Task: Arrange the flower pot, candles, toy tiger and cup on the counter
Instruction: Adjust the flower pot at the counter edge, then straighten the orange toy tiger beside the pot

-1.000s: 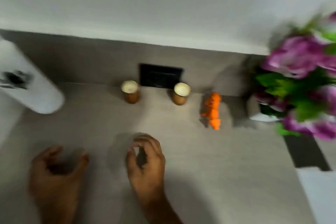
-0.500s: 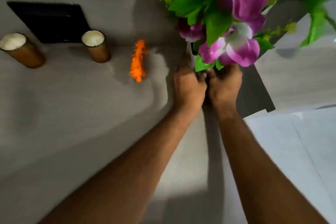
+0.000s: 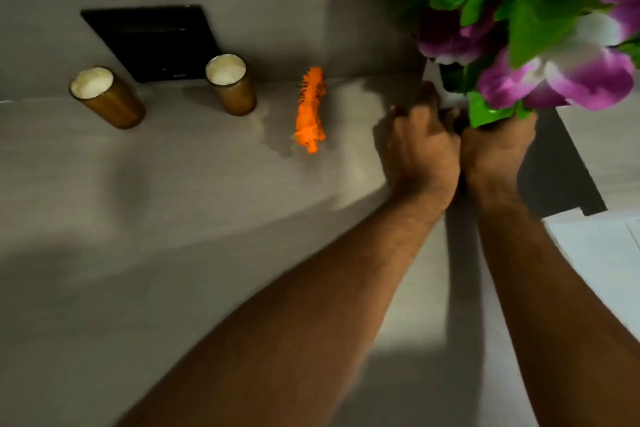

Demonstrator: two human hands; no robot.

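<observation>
**Both hands wrapped around the flower pot**

Up at the back wall, the white flower pot (image 3: 437, 80) of purple-and-white blooms and green leaves is gripped by the left hand (image 3: 420, 152) and right hand (image 3: 495, 149), fingers curled closed around its base. Left of the pot on the pale grey table (image 3: 173, 218) lies the orange striped plastic toy tiger (image 3: 310, 109), long axis running wall-to-viewer, head toward the viewer. Farther left stand two brown glass candles (image 3: 231, 85) with cream wax, upright, the nearer one in front of a black wall panel (image 3: 152, 40).
</observation>
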